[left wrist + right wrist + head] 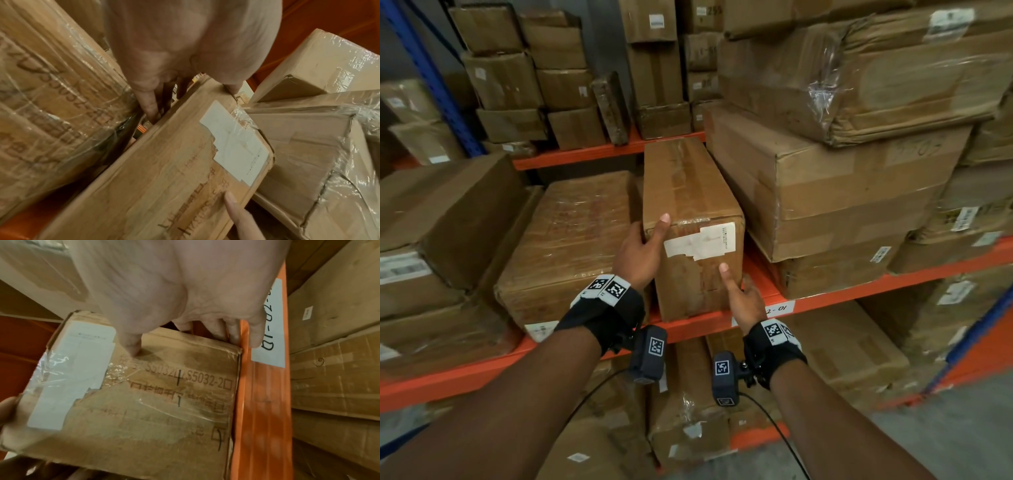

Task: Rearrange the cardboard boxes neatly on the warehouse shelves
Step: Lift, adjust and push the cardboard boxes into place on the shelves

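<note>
in the centre of the head view a tall narrow cardboard box [693, 226] stands upright on the orange shelf beam [835, 294], its front end facing the camera with a torn white label [700, 241] across the upper part. the left hand [640, 253] grips the box's upper left front edge: the thumb lies on the front face and the fingers go down the left side, into the gap beside the wide flat box [571, 246] wrapped in clear film to its left. in the left wrist view those fingers [151, 104] reach into that gap, with the film-wrapped box [51, 97] filling the left of the frame.

the right hand [744, 298] holds the box's lower right front corner, thumb on the front face and fingers curled round the right side just above the beam. in the right wrist view the thumb [132, 344] presses near printed code on the cardboard, and the fingers hook the box's edge beside a handwritten shelf tag [269, 324].

at the right of the head view a stack of large boxes [825, 192] touches the narrow box's right side near the back. smaller cartons [530, 78] fill the upper shelf at upper left.
</note>
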Demonstrator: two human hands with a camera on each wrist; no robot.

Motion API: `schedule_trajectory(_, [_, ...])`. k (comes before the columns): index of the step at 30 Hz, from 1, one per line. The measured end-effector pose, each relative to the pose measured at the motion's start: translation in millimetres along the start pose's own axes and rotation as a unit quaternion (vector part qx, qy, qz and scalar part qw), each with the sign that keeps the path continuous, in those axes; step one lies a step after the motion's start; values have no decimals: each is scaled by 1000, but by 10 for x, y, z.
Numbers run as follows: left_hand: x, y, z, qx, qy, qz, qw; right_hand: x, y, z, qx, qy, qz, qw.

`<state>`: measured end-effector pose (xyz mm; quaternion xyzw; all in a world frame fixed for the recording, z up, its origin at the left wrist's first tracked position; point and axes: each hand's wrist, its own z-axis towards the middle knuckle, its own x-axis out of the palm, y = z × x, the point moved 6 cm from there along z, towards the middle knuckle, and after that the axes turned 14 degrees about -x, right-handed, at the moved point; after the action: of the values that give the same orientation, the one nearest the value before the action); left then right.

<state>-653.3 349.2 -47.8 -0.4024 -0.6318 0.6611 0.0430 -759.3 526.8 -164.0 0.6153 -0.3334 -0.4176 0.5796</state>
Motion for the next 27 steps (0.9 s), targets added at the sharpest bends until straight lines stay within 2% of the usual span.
schedule_trajectory(5, [-51, -140, 0, -18, -30, 3, 999, 39, 87, 49, -17, -20, -4, 1000])
schedule_trajectory(8, [-113, -192, 6, -22, -22, 24, 999, 52, 84, 45, -17, -33, 17, 999])
schedule_trajectory(15, [-151, -409, -148, 45, -16, 14, 999, -8, 125, 60, -25, -47, 64, 997])
schedule_trajectory(19, [-191, -523, -213, 66, -6, 44, 997, -68, 137, 26, -25, -73, 91, 993])
schedule_trajectory(23, [-274, -619, -277, 91, -11, 56, 994, -121, 236, -106, 9, -124, 122, 985])
schedule_trajectory(27, [-387, -668, -302, 115, -28, 104, 987, -114, 311, -297, 36, -116, 198, 973])
